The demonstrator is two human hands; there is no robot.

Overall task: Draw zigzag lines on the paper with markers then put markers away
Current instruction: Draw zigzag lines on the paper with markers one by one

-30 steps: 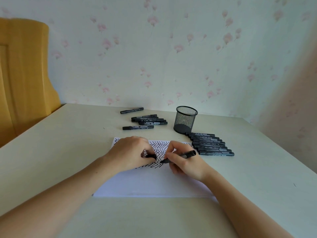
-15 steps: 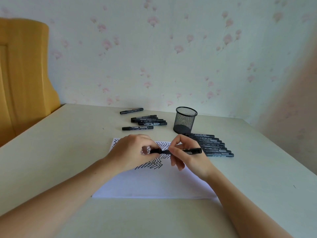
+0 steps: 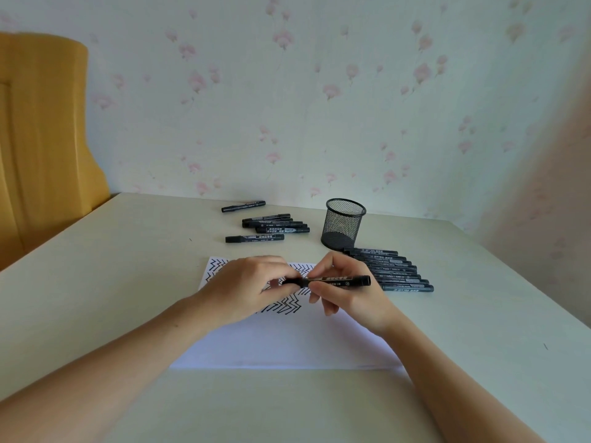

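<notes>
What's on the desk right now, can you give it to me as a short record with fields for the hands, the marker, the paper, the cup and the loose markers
left hand: grips the cap end of the held marker
right hand: pinches the barrel
held marker: level, above the paper
paper: zigzags on its far part, near part blank
mesh cup: upright, no markers seen in it
row of markers: side by side, right of the paper
far markers: loose group behind the paper
table: pale

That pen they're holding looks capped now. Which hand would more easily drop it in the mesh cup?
Probably the right hand. It grips the marker along its barrel, while the left hand only pinches the cap end. The mesh cup stands beyond the right hand, on its side of the paper.
</notes>
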